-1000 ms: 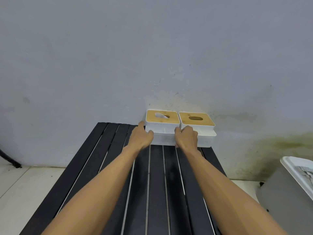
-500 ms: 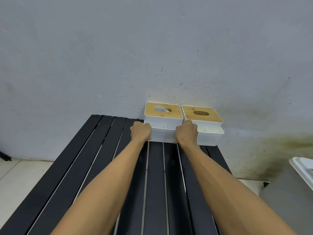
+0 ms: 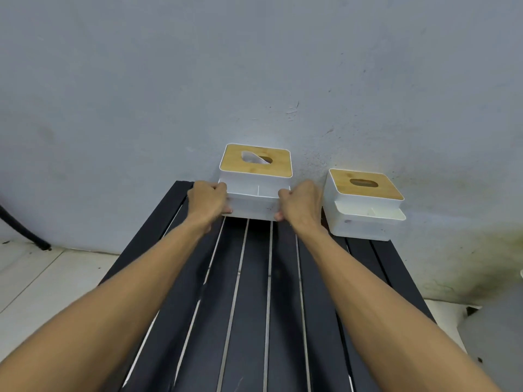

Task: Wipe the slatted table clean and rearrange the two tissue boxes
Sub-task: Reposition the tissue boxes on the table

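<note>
Two white tissue boxes with bamboo lids are at the far end of the black slatted table (image 3: 252, 301), against the wall. The left tissue box (image 3: 254, 176) has a tissue poking from its slot and is raised a little off the slats. My left hand (image 3: 209, 202) grips its left side and my right hand (image 3: 300, 205) grips its right side. The right tissue box (image 3: 365, 205) rests on the table's far right corner, a gap apart from the held one, with an empty slot.
A stained grey wall (image 3: 254, 66) rises right behind the boxes. A grey bin (image 3: 492, 335) stands by the table's right edge. White tiled floor (image 3: 42, 281) lies to the left, with a black cable (image 3: 19, 224) against the wall.
Both hands closed on the left tissue box, lifted it and shifted it left, opening a gap between it and the right box, which stayed put.
</note>
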A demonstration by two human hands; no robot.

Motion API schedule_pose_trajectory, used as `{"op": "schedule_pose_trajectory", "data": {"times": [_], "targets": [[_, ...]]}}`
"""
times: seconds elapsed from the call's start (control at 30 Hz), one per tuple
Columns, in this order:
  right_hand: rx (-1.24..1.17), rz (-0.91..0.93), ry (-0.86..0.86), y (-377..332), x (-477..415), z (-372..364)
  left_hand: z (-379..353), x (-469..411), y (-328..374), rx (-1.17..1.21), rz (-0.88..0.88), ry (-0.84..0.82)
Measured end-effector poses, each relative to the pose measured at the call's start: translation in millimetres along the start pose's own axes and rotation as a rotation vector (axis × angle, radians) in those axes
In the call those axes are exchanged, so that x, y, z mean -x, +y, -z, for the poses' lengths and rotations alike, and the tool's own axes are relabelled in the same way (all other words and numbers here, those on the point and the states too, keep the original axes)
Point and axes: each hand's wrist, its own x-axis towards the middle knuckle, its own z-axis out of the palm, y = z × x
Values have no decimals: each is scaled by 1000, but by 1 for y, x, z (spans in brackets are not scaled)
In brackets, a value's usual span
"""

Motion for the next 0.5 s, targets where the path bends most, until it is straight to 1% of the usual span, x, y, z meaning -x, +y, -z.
{"op": "schedule_pose_trajectory", "data": {"times": [0.1,0.23,0.5], "targets": [[-3,15,-29,-16,5,-18,22,-14,-4,30,96,-17],[43,-2,-39,-21,9,-33,36,-28,-10,75,201,-94],[66,-1,-55,-20,8,-51,39,-44,-26,106,253,-122]]}}
